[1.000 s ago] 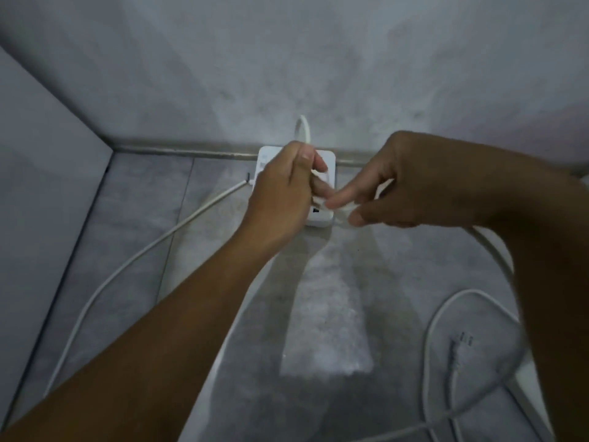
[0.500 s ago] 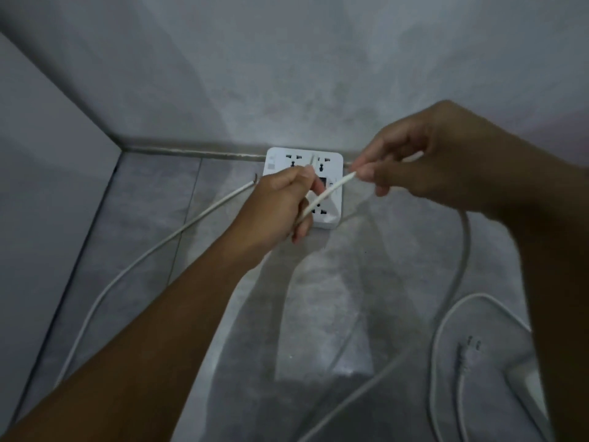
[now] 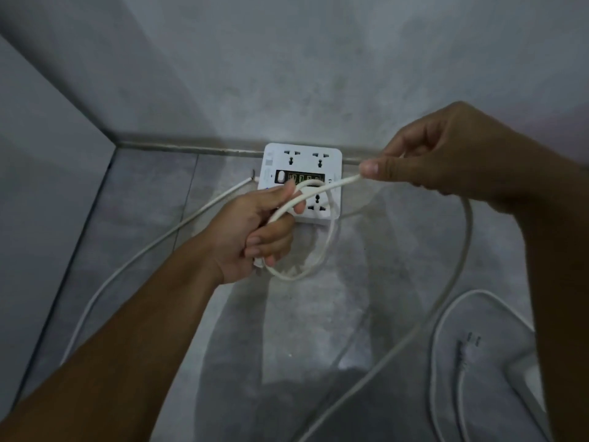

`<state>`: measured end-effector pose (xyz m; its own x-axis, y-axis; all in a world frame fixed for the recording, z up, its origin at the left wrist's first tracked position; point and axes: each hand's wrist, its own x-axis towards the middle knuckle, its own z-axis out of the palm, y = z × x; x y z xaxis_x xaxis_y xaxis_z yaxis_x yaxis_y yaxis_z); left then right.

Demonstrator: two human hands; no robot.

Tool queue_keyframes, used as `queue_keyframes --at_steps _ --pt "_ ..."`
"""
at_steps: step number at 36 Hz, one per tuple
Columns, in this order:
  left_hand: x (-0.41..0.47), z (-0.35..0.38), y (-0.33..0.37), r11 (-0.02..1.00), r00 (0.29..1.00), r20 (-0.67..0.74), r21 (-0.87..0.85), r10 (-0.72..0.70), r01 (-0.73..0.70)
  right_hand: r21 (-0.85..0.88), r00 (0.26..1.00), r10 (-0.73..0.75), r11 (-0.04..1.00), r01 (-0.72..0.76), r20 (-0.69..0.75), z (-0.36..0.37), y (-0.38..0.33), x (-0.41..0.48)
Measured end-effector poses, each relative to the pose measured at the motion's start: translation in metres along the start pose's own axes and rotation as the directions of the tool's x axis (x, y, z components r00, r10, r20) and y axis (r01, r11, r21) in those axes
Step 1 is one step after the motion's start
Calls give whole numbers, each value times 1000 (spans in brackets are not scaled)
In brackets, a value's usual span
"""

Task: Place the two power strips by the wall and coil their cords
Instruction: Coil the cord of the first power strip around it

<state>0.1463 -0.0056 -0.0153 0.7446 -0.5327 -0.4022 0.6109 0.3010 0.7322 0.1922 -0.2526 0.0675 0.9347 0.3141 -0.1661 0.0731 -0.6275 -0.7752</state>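
A square white power strip (image 3: pixel 318 161) with several sockets and a dark centre panel lies flat on the grey floor, against the wall. In front of it my left hand (image 3: pixel 251 231) grips a small loop of white cord (image 3: pixel 322 256). My right hand (image 3: pixel 446 154) pinches the same cord farther along and holds it taut, up and to the right. From that hand the cord (image 3: pixel 459 263) drops and trails to the bottom edge. A second white power strip (image 3: pixel 529 378) shows only in part at the lower right, behind my right forearm.
Another white cord (image 3: pixel 127 269) runs from the strip's left side along the floor to the lower left. A loose cord with a two-pin plug (image 3: pixel 471 341) lies at the lower right. Grey walls (image 3: pixel 287 74) meet in a corner at the upper left.
My left hand drew back from the power strip toward me, now holding a loop of cord. My right hand pulled the cord up and out to the right.
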Motion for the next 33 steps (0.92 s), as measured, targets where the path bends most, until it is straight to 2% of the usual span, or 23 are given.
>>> queue_keyframes --at_steps 3,7,12,15,16,18,21,23,25,27,29,31,33 --pt "0 6 4 994 999 22 103 -47 45 -69 990 -97 994 90 -105 1 0 3" --pt "1 19 4 967 998 -33 249 -57 63 -172 967 -130 981 93 -217 14 -2 14" --pt "1 24 0 977 993 -97 199 -63 81 -298 979 -155 948 110 -132 38 -14 18" --pt "2 24 6 985 991 -115 154 -61 79 -301 980 -170 944 134 -99 50 -15 19" --pt "2 22 8 990 992 -114 127 -49 63 -262 979 -180 953 150 -98 52 -13 19" --pt "-1 17 12 1000 995 -95 4 -17 18 -36 987 -138 990 136 -87 46 -5 16" --pt "-5 5 16 987 997 -72 -159 14 -26 297 994 -2 954 -32 112 25 14 8" --pt "-7 1 14 993 998 -65 -117 -1 -7 416 980 38 902 -117 193 14 26 3" --pt "-7 2 9 999 999 -46 -38 -23 21 466 989 55 877 -113 136 9 32 2" --pt "-6 9 5 997 998 -39 55 -50 52 372 999 9 928 12 -53 8 33 4" --pt "-4 18 5 987 996 -55 143 -67 75 114 962 -125 981 156 -241 7 29 7" --pt "-1 26 9 979 996 -64 189 -63 74 -84 926 -238 971 223 -292 3 21 8" --pt "2 31 13 975 996 -61 208 -60 72 -176 925 -273 957 232 -266 0 15 11"
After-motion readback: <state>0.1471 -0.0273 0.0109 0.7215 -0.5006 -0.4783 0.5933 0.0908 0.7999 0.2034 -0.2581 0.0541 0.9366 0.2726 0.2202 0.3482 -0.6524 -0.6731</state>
